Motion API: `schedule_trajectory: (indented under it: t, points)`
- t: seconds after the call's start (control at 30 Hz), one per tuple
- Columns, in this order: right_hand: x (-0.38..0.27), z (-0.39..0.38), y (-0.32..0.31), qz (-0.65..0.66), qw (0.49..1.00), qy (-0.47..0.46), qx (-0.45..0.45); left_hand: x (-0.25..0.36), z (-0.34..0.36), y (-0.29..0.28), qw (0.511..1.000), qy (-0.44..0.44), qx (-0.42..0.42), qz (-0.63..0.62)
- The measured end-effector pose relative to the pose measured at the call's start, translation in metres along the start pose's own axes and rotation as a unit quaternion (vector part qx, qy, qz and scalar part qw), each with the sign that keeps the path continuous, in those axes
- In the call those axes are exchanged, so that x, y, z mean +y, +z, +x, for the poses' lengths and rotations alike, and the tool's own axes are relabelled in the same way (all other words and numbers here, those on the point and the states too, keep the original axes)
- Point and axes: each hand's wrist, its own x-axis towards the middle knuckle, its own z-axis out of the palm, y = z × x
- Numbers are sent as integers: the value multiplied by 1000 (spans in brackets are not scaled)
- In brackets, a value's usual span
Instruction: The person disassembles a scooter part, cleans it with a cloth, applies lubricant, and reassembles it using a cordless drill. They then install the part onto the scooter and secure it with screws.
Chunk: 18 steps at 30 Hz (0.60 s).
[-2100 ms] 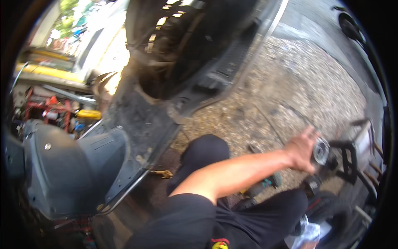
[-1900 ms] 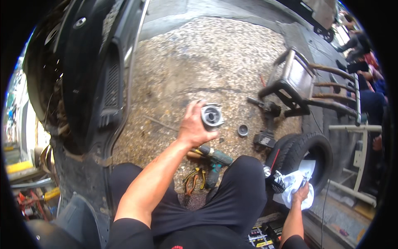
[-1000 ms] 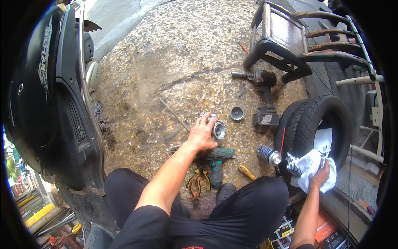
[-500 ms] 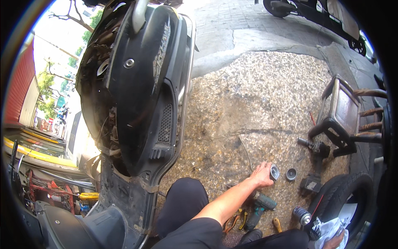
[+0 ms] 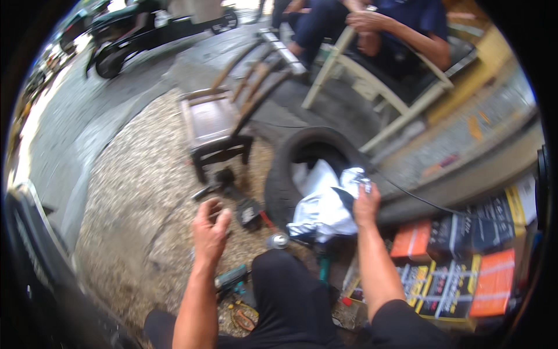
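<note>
My right hand [image 5: 366, 205] is closed on the edge of a crumpled white plastic bag [image 5: 326, 212]. The bag hangs over the near side of a black tyre [image 5: 281, 174] lying on the ground, and something dark shows in its folds. To the left, my left hand [image 5: 210, 231] is raised over the pebbled floor with its fingers apart and curled, and nothing visible in them. A black cordless impact wrench [image 5: 247, 212] lies just beyond that hand. Nearer my knee are a spray can [image 5: 277, 240], a teal power drill [image 5: 232, 278] and orange-handled pliers [image 5: 243, 319]. The picture is smeared by motion.
A small wooden chair [image 5: 204, 119] stands past the impact wrench. Behind the tyre, another person sits by a pale metal-framed chair [image 5: 401, 107]. Stacked black, orange and yellow boxes [image 5: 459, 262] are at the right. A dark scooter [image 5: 43, 262] borders the left; another [image 5: 139, 35] is parked far left.
The view has swung to the right. My left hand has left the small round metal part on the floor and risen, fingers apart. My right hand, with the white bag, has come fully into view.
</note>
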Motion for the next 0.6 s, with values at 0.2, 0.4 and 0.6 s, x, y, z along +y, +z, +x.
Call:
schedule_trajectory:
  t: [0.2, 0.4, 0.6]
  points:
    - [-177, -36, -69, 281, 960, 11, -14, 75, -23, 155, 874, -214, -301, -316]
    - [-169, -70, -57, 665, 620, 234, -344, 55, -12, 180, 819, -104, -411, -386]
    - [-156, -65, -19, 342, 939, -15, -33, 33, 4, 182, 952, 133, -273, -33]
